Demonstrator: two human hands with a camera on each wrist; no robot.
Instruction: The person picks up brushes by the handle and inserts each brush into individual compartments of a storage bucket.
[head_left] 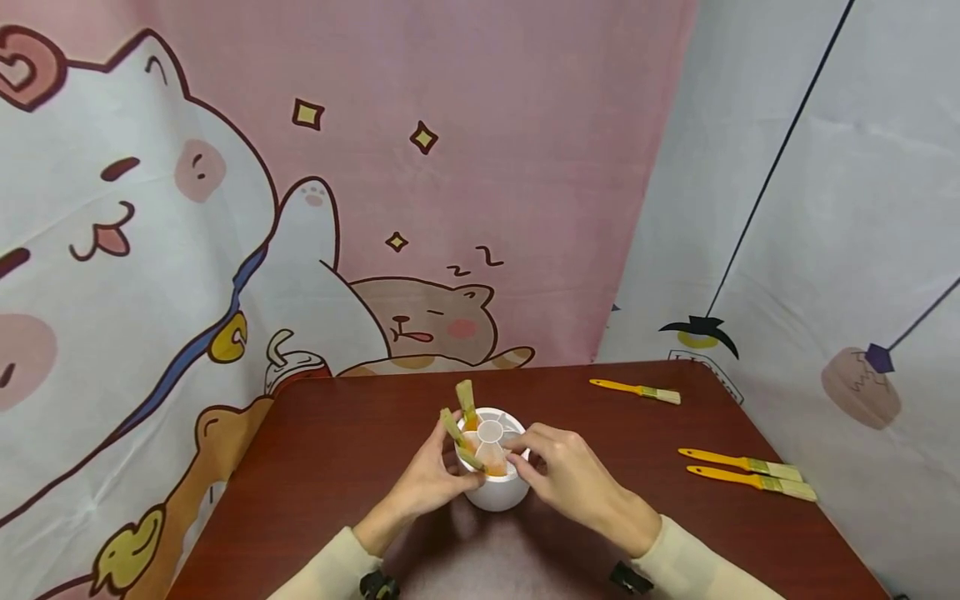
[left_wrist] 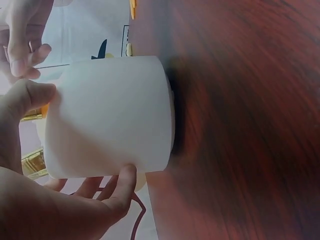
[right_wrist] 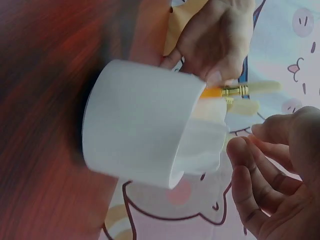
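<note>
A white round brush holder with a petal-shaped divided insert stands at the middle of the table. Several paintbrushes sit in its left compartments, pale bristles upward. My left hand grips the holder from the left; in the left wrist view its thumb lies at the rim and its fingers press the side wall. Over the right part of the rim hovers my right hand, close to the insert. Its fingers are loosely bent, and no object shows between them in the right wrist view.
On the right of the dark red table lie more yellow-handled paintbrushes: one brush near the back edge, and two side by side, an upper brush and a lower brush. A cartoon-print cloth hangs behind.
</note>
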